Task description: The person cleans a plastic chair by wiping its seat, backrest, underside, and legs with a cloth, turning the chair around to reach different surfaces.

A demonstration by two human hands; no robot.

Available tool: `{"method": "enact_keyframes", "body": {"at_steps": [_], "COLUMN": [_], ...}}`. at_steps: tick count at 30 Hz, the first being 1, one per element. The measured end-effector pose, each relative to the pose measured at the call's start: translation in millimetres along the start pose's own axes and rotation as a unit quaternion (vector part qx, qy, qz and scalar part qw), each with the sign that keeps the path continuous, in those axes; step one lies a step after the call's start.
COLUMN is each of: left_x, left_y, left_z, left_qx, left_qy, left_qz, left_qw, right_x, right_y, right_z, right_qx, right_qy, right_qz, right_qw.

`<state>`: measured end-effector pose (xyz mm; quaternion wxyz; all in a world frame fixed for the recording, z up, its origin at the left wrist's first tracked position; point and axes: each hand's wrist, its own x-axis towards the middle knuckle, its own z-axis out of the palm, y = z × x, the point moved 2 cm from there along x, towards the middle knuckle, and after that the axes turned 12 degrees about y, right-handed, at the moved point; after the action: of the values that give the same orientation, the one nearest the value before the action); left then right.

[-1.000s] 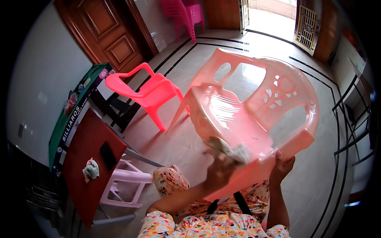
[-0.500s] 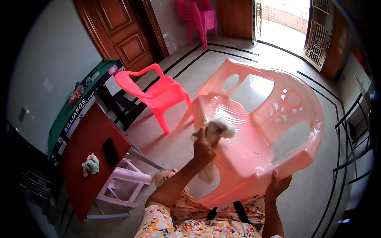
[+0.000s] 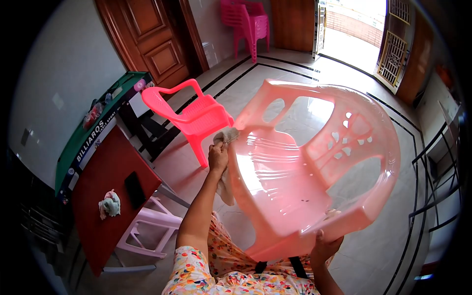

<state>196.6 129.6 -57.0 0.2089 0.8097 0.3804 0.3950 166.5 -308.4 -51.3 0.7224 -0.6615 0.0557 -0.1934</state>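
A large pale pink plastic armchair (image 3: 290, 182) is tilted in front of me, its seat facing up. My left hand (image 3: 219, 156) is closed on a greyish cloth (image 3: 226, 135), pressed to the front left edge of the chair; part of the cloth hangs below the hand. My right hand (image 3: 325, 248) grips the chair's armrest at the lower right, thumb on top, with its other fingers partly hidden behind the plastic. A few small dark marks show on the seat.
A bright pink chair (image 3: 199, 118) stands behind at left. Beside it is a red table (image 3: 101, 172) with a phone (image 3: 134, 190) and a crumpled cloth (image 3: 110, 204). A lilac stool (image 3: 152, 223), a billiards table (image 3: 73, 147), stacked chairs (image 3: 251, 24) and a black metal rack (image 3: 437, 182) surround me.
My left hand has moved left with the cloth, from over the seat to the chair's front edge. The chair has turned slightly, and my right hand has shifted down and left with it.
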Motion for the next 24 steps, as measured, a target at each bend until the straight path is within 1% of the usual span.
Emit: {"method": "enact_keyframes", "body": {"at_steps": [2, 3, 4, 6, 8, 9, 10, 11, 12, 13, 14, 15, 16, 17, 18, 19, 20, 21, 22, 24], "left_x": [-11.4, -16.3, -21.7, -34.5, -47.8, -53.8, -59.5, -65.7, -72.5, -77.9, -84.4, -90.2, -94.6, -100.1, -104.9, -107.7, -110.1, -111.4, -113.4, -117.4], "left_y": [-7.1, -10.8, -14.3, -21.7, -29.3, -38.8, -50.0, -60.3, -69.3, -65.6, -56.7, -51.1, -52.9, -56.0, -57.9, -58.9, -56.8, -54.0, -50.2, -34.4], "left_z": [-10.0, -15.3, -20.3, -30.0, -37.3, -35.9, -32.4, -28.1, -23.4, -29.1, -37.7, -42.2, -45.4, -48.1, -49.4, -50.3, -51.2, -51.6, -51.9, -60.1], "left_qx": [0.005, 0.016, 0.028, 0.028, -0.025, -0.048, -0.049, -0.136, -0.221, -0.222, -0.264, -0.304, -0.304, -0.309, -0.312, -0.312, -0.34, -0.368, -0.369, -0.421], "left_qy": [0.009, -0.002, -0.015, -0.019, -0.048, -0.059, -0.059, -0.079, -0.097, -0.096, -0.12, -0.143, -0.143, -0.173, -0.202, -0.202, -0.218, -0.233, -0.233, -0.2], "left_qz": [-0.014, -0.001, 0.012, -0.006, -0.086, -0.134, -0.135, -0.196, -0.255, -0.255, -0.301, -0.345, -0.344, -0.383, -0.422, -0.421, -0.419, -0.416, -0.415, -0.41], "left_qw": [1.0, 1.0, 0.999, 0.999, 0.995, 0.988, 0.988, 0.968, 0.936, 0.936, 0.909, 0.876, 0.877, 0.853, 0.827, 0.827, 0.813, 0.799, 0.798, 0.784], "right_x": [-3.7, -1.2, 5.4, 24.2, 44.7, 53.6, 61.9, 69.4, 78.0, 84.6, 89.1, 96.3, 101.9, 104.2, 104.1, 103.1, 101.9, 99.5, 97.4, 91.6], "right_y": [2.3, 0.1, -5.3, -20.7, -36.9, -44.2, -49.9, -55.4, -63.2, -69.2, -71.7, -68.6, -59.8, -52.9, -50.2, -48.4, -48.2, -50.3, -55.0, -62.4], "right_z": [-6.2, -8.0, -10.7, -18.2, -23.2, -23.0, -20.6, -17.5, -14.3, -9.2, -6.7, -7.4, -8.2, -8.8, -8.2, -7.6, -8.0, -8.5, -8.4, -8.0], "right_qx": [-0.016, -0.018, 0.01, 0.063, 0.118, 0.117, 0.18, 0.242, 0.242, 0.294, 0.344, 0.345, 0.311, 0.277, 0.278, 0.257, 0.236, 0.237, 0.242, 0.251], "right_qy": [-0.052, -0.054, -0.052, -0.046, -0.036, -0.036, -0.045, -0.054, -0.055, -0.073, -0.09, -0.09, -0.072, -0.054, -0.054, -0.076, -0.098, -0.097, -0.1, -0.109], "right_qz": [0.021, 0.02, 0.032, 0.058, 0.079, 0.078, 0.136, 0.193, 0.192, 0.252, 0.311, 0.311, 0.339, 0.366, 0.366, 0.347, 0.329, 0.329, 0.323, 0.309], "right_qw": [0.998, 0.998, 0.998, 0.995, 0.989, 0.989, 0.973, 0.949, 0.949, 0.919, 0.881, 0.881, 0.885, 0.887, 0.887, 0.898, 0.909, 0.909, 0.91, 0.911]}}
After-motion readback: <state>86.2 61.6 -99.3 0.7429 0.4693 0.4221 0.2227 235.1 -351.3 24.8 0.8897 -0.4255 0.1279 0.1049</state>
